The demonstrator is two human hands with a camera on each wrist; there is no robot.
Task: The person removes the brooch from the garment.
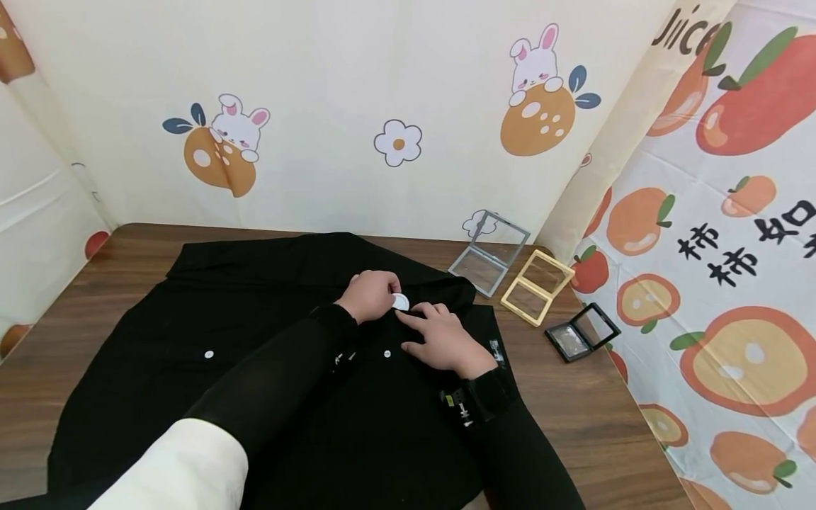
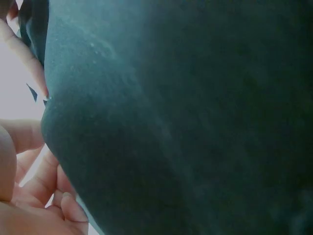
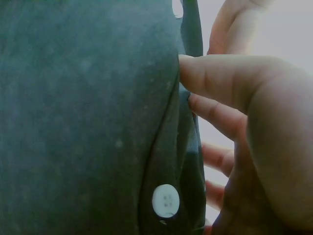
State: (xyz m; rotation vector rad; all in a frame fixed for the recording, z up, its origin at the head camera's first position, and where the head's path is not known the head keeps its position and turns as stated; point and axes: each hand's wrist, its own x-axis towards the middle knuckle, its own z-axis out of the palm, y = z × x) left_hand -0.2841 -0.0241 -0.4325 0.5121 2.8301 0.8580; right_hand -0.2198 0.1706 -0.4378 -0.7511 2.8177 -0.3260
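A black shirt (image 1: 268, 397) with white buttons (image 1: 387, 353) lies spread over the table. My left hand (image 1: 372, 294) has curled fingers at the placket near the collar and grips the cloth there. Beside its fingertips shows a white half-round piece (image 1: 400, 302), whose kind I cannot tell. Just to the right, my right hand (image 1: 443, 336) pinches the shirt edge between thumb and forefinger, its other fingers spread. The right wrist view shows a four-hole button (image 3: 166, 200) below that pinch. In the left wrist view, cloth hides part of the left fingers.
Three hinged cases stand open on the wooden table (image 1: 574, 432) at the right: a grey one (image 1: 478, 256), a gold one (image 1: 529, 292) and a black one (image 1: 574, 338). Printed curtains (image 1: 319, 177) hang behind and along the sides.
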